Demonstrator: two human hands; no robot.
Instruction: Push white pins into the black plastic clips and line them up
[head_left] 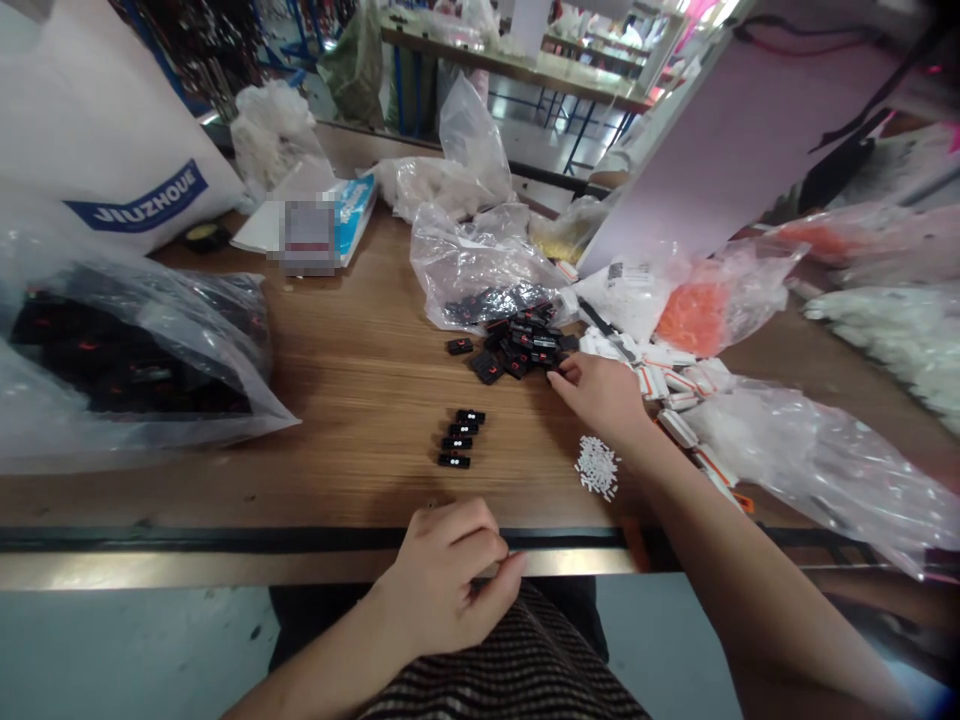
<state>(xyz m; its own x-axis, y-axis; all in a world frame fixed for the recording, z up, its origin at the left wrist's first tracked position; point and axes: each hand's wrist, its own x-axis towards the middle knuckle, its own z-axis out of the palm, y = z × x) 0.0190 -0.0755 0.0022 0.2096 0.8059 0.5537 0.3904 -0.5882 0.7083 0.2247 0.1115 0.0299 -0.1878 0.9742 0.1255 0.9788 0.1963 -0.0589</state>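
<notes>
a workroom with further tables is seen in the background, and a wooden surface is spread across the view, bounded at the front by a metal strip. a heap of small black plastic pieces with red marks is gathered near the middle of the surface, and a loose piece lies just to its left. a row of four black pieces is lined up nearer the front edge.

the right grip is released and lightly curled, with nothing seen grasped, and its fingertips are just beside the right side of the heap. the left grip is curled at the front edge, above striped cloth; whether anything is held in it cannot be told.

small white pegs are clustered just below the right grip. a clear bag of black pieces is placed behind the heap, and a larger clear bag is laid at the left edge. white strips with orange ends and a bag of orange bits are heaped toward the right. a white sack with blue lettering, a roll of tape and a booklet are set at the far left corner.
</notes>
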